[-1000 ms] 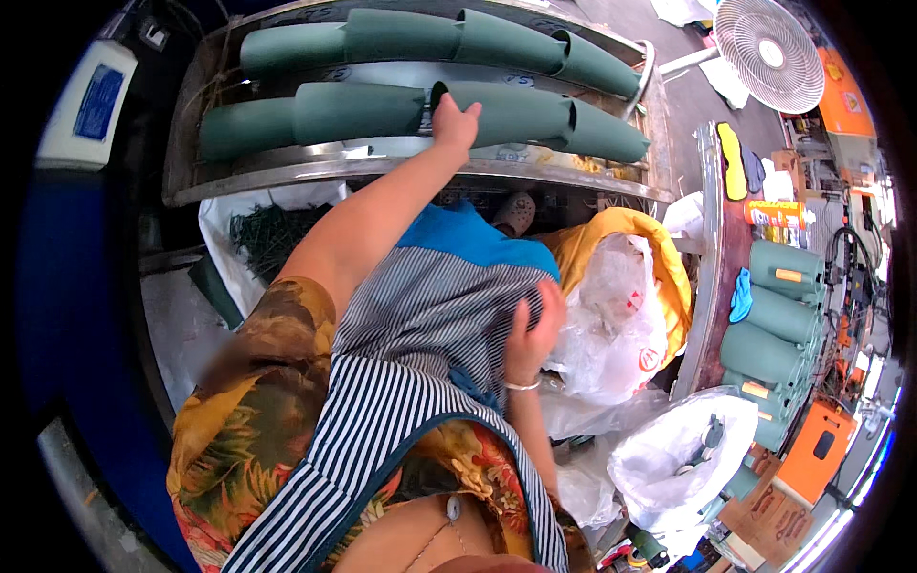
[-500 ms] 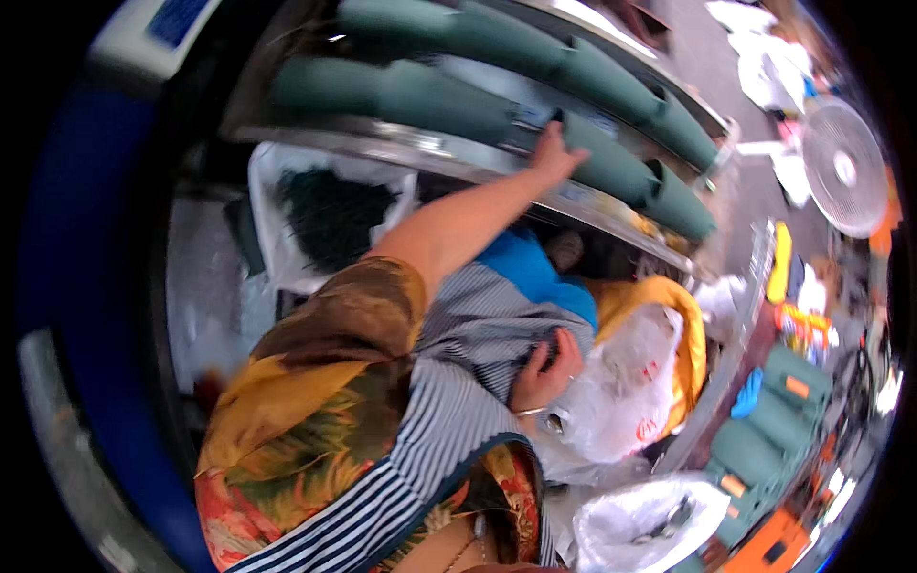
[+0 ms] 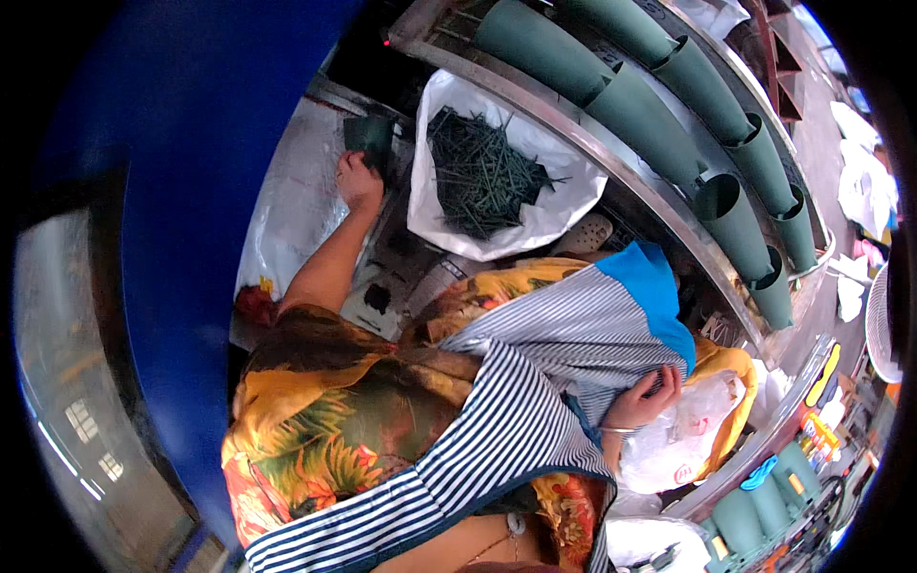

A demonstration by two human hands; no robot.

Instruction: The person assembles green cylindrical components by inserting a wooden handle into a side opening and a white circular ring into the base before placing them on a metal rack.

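Note:
My left hand (image 3: 359, 181) reaches out at the upper left, its fingers closed on the lower edge of a dark green cup-shaped piece (image 3: 369, 139). Clear plastic sheeting (image 3: 296, 205) lies beside that hand. To the right of it stands a white sack (image 3: 435, 205) holding thin dark green strips (image 3: 485, 170). My right hand (image 3: 645, 399), with a bracelet at the wrist, rests by the striped apron (image 3: 564, 325) at my lap. Its fingers are curled around something small and dark that I cannot make out.
Rows of green tubular pots (image 3: 650, 134) lie along a metal-edged rack (image 3: 583, 124) at upper right. A tall blue panel (image 3: 215, 115) stands at left. Right of my lap are a white plastic bag (image 3: 683, 420) and another white sack (image 3: 659, 540). More green pots (image 3: 740, 520) lie beyond.
My left hand has left the row of green pots and moved left, down to the dark green piece beside the sack. The view has swung left. My right hand stays by the apron.

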